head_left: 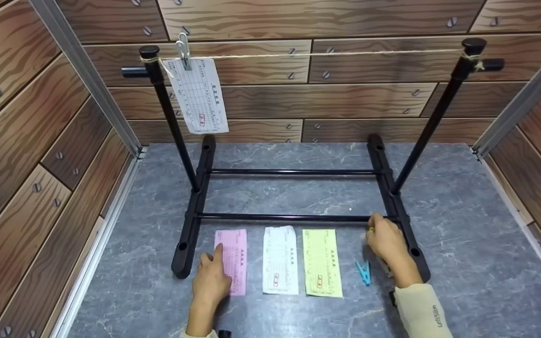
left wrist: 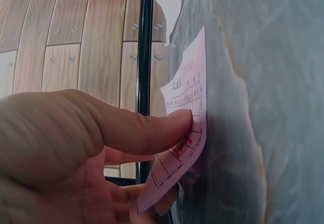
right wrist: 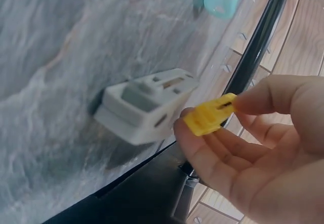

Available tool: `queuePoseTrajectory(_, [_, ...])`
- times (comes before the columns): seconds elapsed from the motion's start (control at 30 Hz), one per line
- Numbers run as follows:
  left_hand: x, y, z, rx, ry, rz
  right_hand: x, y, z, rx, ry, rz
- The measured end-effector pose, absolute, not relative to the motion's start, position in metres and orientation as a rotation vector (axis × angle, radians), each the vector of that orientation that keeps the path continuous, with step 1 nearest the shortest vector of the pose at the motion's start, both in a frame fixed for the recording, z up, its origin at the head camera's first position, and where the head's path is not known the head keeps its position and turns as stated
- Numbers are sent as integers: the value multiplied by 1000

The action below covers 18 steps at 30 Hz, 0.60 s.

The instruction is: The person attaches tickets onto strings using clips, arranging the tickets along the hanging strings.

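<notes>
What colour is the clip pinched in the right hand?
The clip in the right hand is yellow, seen best in the right wrist view.

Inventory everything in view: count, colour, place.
table: 1, marbled grey, under rack
rack: 1, black, on table
cord: 1, pale, between rack uprights
metal clip: 1, silver, on cord
hanging slip: 1, white, in metal clip
left slip: 1, pink, on table
middle slip: 1, white, on table
right slip: 1, yellow, on table
blue clip: 1, blue, by right slip
grey clip: 1, grey, by rack foot
held clip: 1, yellow, near grey clip
panels: several, brown, back and sides
rails: several, silver, panel edges
sleeves: 2, beige, bottom edge
left hand: 1, pinching left slip
right hand: 1, pinching held clip
</notes>
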State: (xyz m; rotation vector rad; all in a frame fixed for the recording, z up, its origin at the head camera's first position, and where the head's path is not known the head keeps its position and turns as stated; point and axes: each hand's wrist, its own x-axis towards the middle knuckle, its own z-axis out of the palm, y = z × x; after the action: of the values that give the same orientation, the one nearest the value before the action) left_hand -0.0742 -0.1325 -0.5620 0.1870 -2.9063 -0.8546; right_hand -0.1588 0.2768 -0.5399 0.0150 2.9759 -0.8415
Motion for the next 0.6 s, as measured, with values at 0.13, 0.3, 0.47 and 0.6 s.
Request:
queuePoseTrajectory(0.13, [-74,-137,-563,179,-2910,-889,-159,277,-536,37,2968,-931])
queuePoseTrajectory(0.3, [-75,-143,-566,166,-2904,-921,-157,277,-533,96,2901,-1082])
queuePoseTrajectory(0.47, [-76,-149,-569,161,-2921,-981,-156,278,-531,104,2868,-1221])
queuePoseTrajectory(0.6, [-77,-154,-568,149,-2940,-1067,-155,279,-530,88,2880,-1275])
